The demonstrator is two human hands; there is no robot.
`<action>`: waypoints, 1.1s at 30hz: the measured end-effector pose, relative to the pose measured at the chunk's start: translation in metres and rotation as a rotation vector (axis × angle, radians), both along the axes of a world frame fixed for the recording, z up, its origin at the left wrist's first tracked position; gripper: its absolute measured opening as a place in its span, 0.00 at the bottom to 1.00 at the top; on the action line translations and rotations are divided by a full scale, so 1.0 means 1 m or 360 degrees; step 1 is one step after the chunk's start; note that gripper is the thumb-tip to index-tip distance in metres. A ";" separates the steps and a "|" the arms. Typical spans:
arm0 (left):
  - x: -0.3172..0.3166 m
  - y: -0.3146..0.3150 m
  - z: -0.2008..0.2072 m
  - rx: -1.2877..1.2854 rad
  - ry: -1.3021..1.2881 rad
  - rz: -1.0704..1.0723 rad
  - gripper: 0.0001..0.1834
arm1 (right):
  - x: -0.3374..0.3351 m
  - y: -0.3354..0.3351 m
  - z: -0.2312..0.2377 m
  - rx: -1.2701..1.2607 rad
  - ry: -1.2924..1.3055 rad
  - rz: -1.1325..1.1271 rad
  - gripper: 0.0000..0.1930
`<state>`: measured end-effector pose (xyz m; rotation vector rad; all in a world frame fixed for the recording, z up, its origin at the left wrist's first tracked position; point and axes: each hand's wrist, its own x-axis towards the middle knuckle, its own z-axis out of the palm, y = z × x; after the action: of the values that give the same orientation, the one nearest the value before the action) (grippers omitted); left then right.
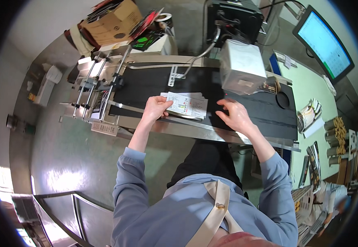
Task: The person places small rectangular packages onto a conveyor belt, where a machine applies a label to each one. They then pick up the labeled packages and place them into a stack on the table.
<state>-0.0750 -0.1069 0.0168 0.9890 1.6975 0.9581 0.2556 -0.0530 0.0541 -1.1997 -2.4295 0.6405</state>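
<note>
Black belt (144,82) beneath, left hand (154,108) pinches papers (191,106); right hand (235,116) seems half curled.

Before you, a stack of flat white printed slips (192,106), edges uneven, extends lengthwise left to right at the black belt's (146,80) near side.

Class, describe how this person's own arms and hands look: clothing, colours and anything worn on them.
Both the left sleeve and the right sleeve are pale greyish blue, loose and creased, stopping short of the wrists so part of each forearm is bare. The left hand and right hand wear no gloves. No watch or bracelet shows.
</note>
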 end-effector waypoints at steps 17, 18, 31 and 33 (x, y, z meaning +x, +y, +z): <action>0.012 -0.054 -0.027 0.0568 0.0840 0.0259 0.19 | -0.139 0.045 0.004 -0.0206 -0.0910 -0.0031 0.49; 0.012 -0.055 -0.027 0.0569 0.0826 0.0266 0.19 | -0.139 0.044 0.004 -0.0245 -0.0846 -0.0040 0.47; 0.008 -0.052 -0.032 0.1064 0.0915 0.0430 0.48 | -0.111 0.003 0.036 -0.0278 -0.0181 0.0269 0.17; 0.008 -0.050 -0.023 0.1047 0.0317 0.0256 0.53 | -0.097 0.003 0.028 0.0094 -0.0163 0.0378 0.19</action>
<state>-0.0666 -0.1571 -0.0059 1.4192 1.6682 1.6300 0.1587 -0.0504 0.0819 -0.9505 -2.6831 0.5805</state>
